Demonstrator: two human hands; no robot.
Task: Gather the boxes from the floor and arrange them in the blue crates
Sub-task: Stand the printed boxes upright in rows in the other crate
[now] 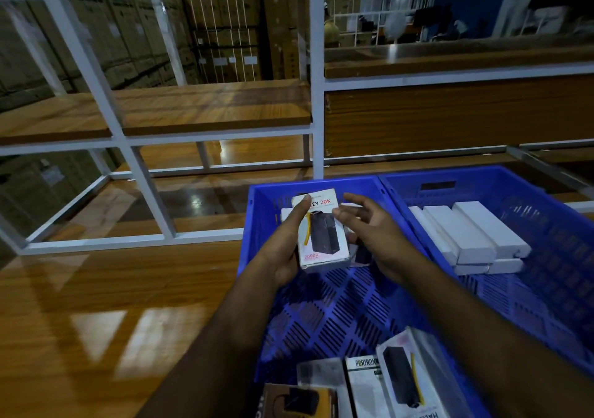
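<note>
My left hand grips a white power-bank box printed "20K", held flat over the far half of the left blue crate. My right hand hovers beside the box's right edge with fingers spread, holding nothing. Other white boxes lie under the held one at the crate's far wall. At the crate's near end lie several boxes: a white one with a black-and-yellow picture, a "Portronics" box and a brown one. The right blue crate holds a row of plain white boxes.
Both crates stand on a glossy wooden surface. Behind them rises a white metal rack with wooden shelves. Stacked cardboard cartons fill the background, and a blue-walled room shows at the far right.
</note>
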